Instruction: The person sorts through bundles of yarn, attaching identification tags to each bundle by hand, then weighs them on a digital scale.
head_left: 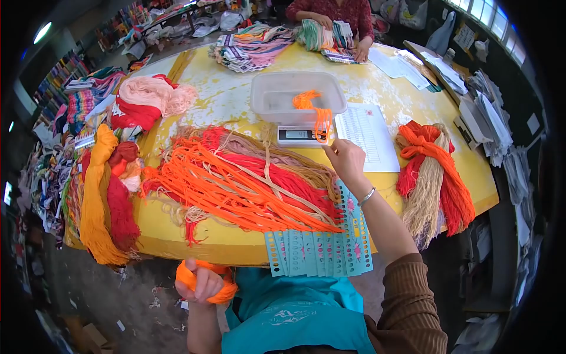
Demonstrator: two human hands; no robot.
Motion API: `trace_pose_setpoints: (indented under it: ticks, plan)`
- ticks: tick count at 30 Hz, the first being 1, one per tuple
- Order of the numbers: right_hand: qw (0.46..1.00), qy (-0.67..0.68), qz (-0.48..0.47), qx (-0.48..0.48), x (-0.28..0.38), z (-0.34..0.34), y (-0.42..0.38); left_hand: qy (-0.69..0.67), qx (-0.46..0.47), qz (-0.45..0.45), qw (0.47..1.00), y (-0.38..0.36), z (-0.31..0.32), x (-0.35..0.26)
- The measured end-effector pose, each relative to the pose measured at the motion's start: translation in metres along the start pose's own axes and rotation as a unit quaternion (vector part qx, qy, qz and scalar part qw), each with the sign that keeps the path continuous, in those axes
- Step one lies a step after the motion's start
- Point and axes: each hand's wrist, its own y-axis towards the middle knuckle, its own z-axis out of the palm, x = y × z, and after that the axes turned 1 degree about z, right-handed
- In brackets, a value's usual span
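Note:
My left hand is closed round a looped bundle of orange yarn below the table's front edge. Just right of the scale, my right hand pinches the lower end of an orange strand. That strand hangs over the rim of a clear plastic tub, with more orange yarn inside. The tub stands on the scale, whose display is too blurred to read. Long orange, red and beige skeins lie across the table, their right ends by blue-green punched cards.
A printed sheet lies right of the scale. Orange, red and beige bundles are at the right, yellow and dark red skeins at the left. Across the table, a person handles carded threads.

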Motion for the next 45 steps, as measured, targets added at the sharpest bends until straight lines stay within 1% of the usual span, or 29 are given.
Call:
trace_pose_setpoints:
  ticks: [2, 4, 6, 7, 9, 10, 11, 12, 13, 15, 16, 17, 19, 20, 22, 26, 28, 29, 31, 34, 38, 39, 40, 41, 42, 43, 44, 45]
  plan:
    - [0.996, -0.059, 0.029, 0.06, -0.001, -0.001, 0.0, -0.015, -0.001, 0.001, 1.0, 0.006, 0.0, 0.006]
    - [0.998, -0.036, 0.02, 0.044, -0.004, 0.0, -0.004, -0.031, -0.002, 0.003, 1.0, 0.009, 0.001, 0.013]
    - [0.999, -0.014, 0.01, 0.027, -0.01, 0.0, -0.01, -0.069, -0.089, -0.001, 0.994, 0.011, 0.004, 0.018]
    - [1.0, -0.013, -0.004, 0.015, -0.013, -0.001, -0.014, -0.07, -0.088, 0.0, 0.994, 0.01, -0.001, 0.019]
    - [1.0, -0.015, -0.018, 0.003, -0.018, -0.003, -0.018, 0.003, -0.17, -0.043, 0.984, 0.01, -0.01, 0.021]
    - [1.0, -0.001, 0.0, 0.022, -0.02, -0.004, -0.02, 0.025, -0.233, -0.045, 0.971, 0.01, -0.01, 0.025]
    - [0.999, 0.013, 0.018, 0.04, -0.02, -0.005, -0.019, 0.022, -0.232, -0.045, 0.971, 0.013, -0.012, 0.028]
    - [0.999, 0.011, 0.017, 0.04, -0.02, -0.006, -0.018, 0.054, -0.276, -0.063, 0.958, 0.016, -0.014, 0.031]
    - [0.996, 0.04, 0.045, 0.069, -0.017, -0.005, -0.015, 0.085, -0.318, -0.081, 0.941, 0.02, -0.016, 0.034]
    - [0.981, 0.082, 0.103, 0.146, -0.009, -0.001, -0.009, 0.075, -0.329, -0.083, 0.938, 0.024, -0.021, 0.043]
    - [0.981, 0.081, 0.102, 0.146, -0.005, 0.004, -0.005, 0.094, -0.354, -0.092, 0.926, 0.025, -0.026, 0.048]
    - [0.973, 0.104, 0.128, 0.162, -0.001, 0.009, -0.002, 0.113, -0.379, -0.102, 0.913, 0.026, -0.029, 0.051]
    - [0.948, 0.176, 0.177, 0.198, -0.004, 0.026, 0.005, 0.111, -0.377, -0.103, 0.914, 0.031, -0.028, 0.052]
    - [0.948, 0.177, 0.176, 0.199, 0.0, 0.028, 0.008, 0.121, -0.39, -0.103, 0.907, 0.031, -0.028, 0.053]
    - [0.899, 0.293, 0.248, 0.211, 0.008, 0.031, 0.014, 0.132, -0.404, -0.1, 0.9, 0.032, -0.029, 0.053]
    - [0.893, 0.322, 0.25, 0.19, 0.011, 0.043, 0.022, 0.127, -0.411, -0.105, 0.897, 0.031, -0.03, 0.053]
    - [0.906, 0.275, 0.267, 0.181, 0.012, 0.045, 0.029, 0.123, -0.411, -0.105, 0.897, 0.032, -0.031, 0.054]
    - [0.906, 0.275, 0.266, 0.182, 0.013, 0.044, 0.034, 0.124, -0.412, -0.107, 0.897, 0.032, -0.03, 0.053]
    - [0.892, 0.288, 0.298, 0.179, 0.017, 0.044, 0.043, 0.124, -0.413, -0.106, 0.896, 0.033, -0.029, 0.054]
    - [0.896, 0.274, 0.288, 0.197, 0.002, 0.064, 0.049, 0.136, -0.405, -0.105, 0.898, 0.032, -0.029, 0.054]
    - [0.895, 0.297, 0.248, 0.222, 0.011, 0.042, 0.044, 0.14, -0.4, -0.099, 0.9, 0.032, -0.028, 0.055]
    - [0.932, 0.181, 0.211, 0.231, 0.02, 0.026, 0.042, 0.144, -0.395, -0.099, 0.902, 0.032, -0.028, 0.054]
    - [0.955, 0.061, 0.171, 0.236, 0.025, 0.014, 0.04, 0.142, -0.396, -0.098, 0.902, 0.032, -0.028, 0.055]
    - [0.955, 0.057, 0.17, 0.237, 0.025, 0.006, 0.037, 0.141, -0.396, -0.097, 0.902, 0.031, -0.029, 0.055]
    - [0.986, 0.014, 0.072, 0.15, 0.021, -0.001, 0.033, 0.141, -0.396, -0.097, 0.902, 0.03, -0.03, 0.055]
    - [0.997, -0.029, -0.029, 0.06, 0.018, -0.01, 0.032, 0.137, -0.395, -0.097, 0.903, 0.03, -0.03, 0.056]
    - [0.998, -0.024, -0.044, 0.029, 0.016, -0.019, 0.041, 0.139, -0.394, -0.099, 0.903, 0.03, -0.03, 0.055]
    - [0.998, 0.006, -0.012, 0.057, 0.018, -0.03, 0.056, 0.143, -0.393, -0.101, 0.903, 0.03, -0.03, 0.055]
